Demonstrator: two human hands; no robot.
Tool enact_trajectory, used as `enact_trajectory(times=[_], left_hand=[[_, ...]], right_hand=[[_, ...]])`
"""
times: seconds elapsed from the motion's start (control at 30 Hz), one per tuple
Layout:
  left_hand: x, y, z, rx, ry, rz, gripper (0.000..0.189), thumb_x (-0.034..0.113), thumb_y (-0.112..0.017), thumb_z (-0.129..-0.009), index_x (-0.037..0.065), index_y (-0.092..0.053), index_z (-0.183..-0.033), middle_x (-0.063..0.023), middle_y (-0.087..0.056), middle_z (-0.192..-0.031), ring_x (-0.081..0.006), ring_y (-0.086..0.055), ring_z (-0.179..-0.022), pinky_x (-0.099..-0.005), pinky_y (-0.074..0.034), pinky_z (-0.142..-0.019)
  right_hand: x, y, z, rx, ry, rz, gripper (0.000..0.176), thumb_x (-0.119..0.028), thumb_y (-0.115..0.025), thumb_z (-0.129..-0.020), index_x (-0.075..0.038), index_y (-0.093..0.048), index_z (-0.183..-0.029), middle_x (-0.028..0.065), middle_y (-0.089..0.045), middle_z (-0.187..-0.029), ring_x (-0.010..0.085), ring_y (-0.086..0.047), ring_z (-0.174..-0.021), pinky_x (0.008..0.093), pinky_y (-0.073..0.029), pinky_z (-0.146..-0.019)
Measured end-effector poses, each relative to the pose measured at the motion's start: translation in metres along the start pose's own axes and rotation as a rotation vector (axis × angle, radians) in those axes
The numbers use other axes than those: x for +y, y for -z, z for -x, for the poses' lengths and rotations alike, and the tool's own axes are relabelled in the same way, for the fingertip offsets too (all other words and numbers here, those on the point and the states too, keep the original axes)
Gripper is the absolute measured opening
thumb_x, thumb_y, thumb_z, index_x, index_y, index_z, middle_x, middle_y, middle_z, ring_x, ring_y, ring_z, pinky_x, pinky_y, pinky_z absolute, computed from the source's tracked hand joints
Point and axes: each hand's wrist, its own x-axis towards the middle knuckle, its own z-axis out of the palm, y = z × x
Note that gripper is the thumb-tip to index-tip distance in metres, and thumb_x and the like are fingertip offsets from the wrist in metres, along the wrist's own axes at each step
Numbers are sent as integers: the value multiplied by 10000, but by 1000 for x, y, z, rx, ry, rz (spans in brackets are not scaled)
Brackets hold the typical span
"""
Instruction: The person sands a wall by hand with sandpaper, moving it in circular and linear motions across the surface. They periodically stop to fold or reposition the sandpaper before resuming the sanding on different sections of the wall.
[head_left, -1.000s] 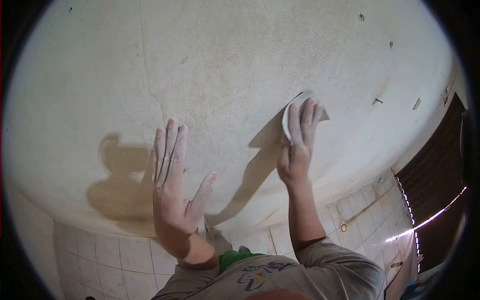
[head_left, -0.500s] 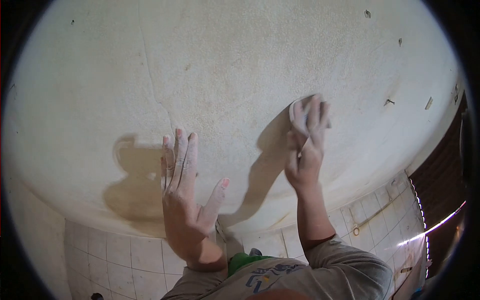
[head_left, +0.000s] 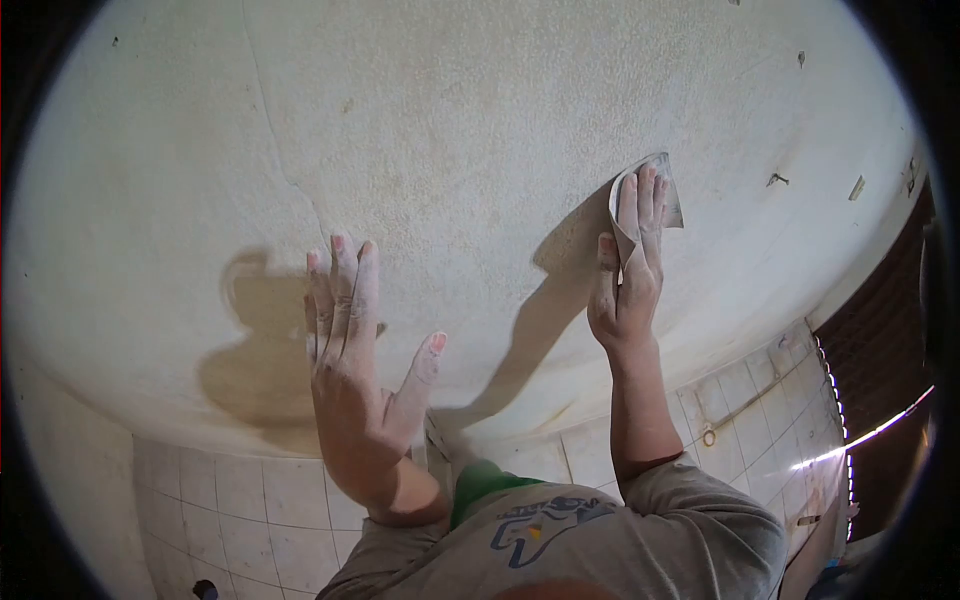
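A curled sheet (head_left: 675, 200) lies under the right hand (head_left: 636, 265), whose close-set fingers hold it to the wall (head_left: 480, 150); its corner, loose right of them, could snag and crease. Further left, the left hand (head_left: 355, 375) has fingers near together, thumb spread.

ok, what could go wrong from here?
1. The sheet curls away from the right hand at its edges; it could crease or slip.
2. A small fitting seems to jut from the wall to the right; a wide sweep might snag.
3. The crack-like line above the left hand might flake if rubbed.
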Motion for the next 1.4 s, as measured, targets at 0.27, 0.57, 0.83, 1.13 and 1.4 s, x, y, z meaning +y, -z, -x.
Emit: enact_trajectory(times=[0.27, 0.57, 0.83, 1.13, 1.4], left_hand=[[-8, 2, -2, -64, 8, 161, 824, 188, -707, -841, -92, -387, -1547, -353, -278, -1637, -508, -172, -1561, -539, -171, -1262], [1, 6, -4, -93, 137, 322, 782, 132, -705, -833, -150, -411, -1501, -381, -344, -1589, -491, -257, -1541, -501, -206, -1261], [-12, 4, 0, -108, 57, 348, 787, 165, -727, -840, -157, -425, -1491, -398, -425, -1526, -503, -366, -1489, -505, -242, -1245], [-3, 7, 0, -136, 131, 365, 826, 152, -726, -831, -156, -382, -1516, -409, -337, -1574, -497, -233, -1546, -497, -180, -1262], [-14, 1, -5, -155, 50, 400, 905, 132, -747, -812, -123, -314, -1565, -382, -193, -1652, -476, -58, -1588, -518, -63, -1271]], right_hand=[[0, -15, 13, -11, 3, 56, 588, 30, -484, -995, 71, -365, -1569, 292, -320, -1646, 481, -204, -1562, 585, -159, -1258], [-11, -3, -7, 0, -37, -45, 675, 34, -525, -900, 97, -373, -1555, 325, -285, -1648, 537, -184, -1548, 616, -140, -1246], [-29, -31, 29, -157, 44, -26, 618, -15, -468, -907, 125, -430, -1507, 355, -330, -1613, 548, -211, -1538, 634, -135, -1239], [-27, -20, -35, -39, 92, 26, 585, -93, -515, -975, 51, -444, -1538, 260, -358, -1641, 504, -239, -1546, 625, -137, -1245], [-63, -46, 34, -421, 160, -132, 695, -105, -571, -859, -67, -493, -1548, 195, -397, -1638, 456, -359, -1505, 611, -250, -1213]])
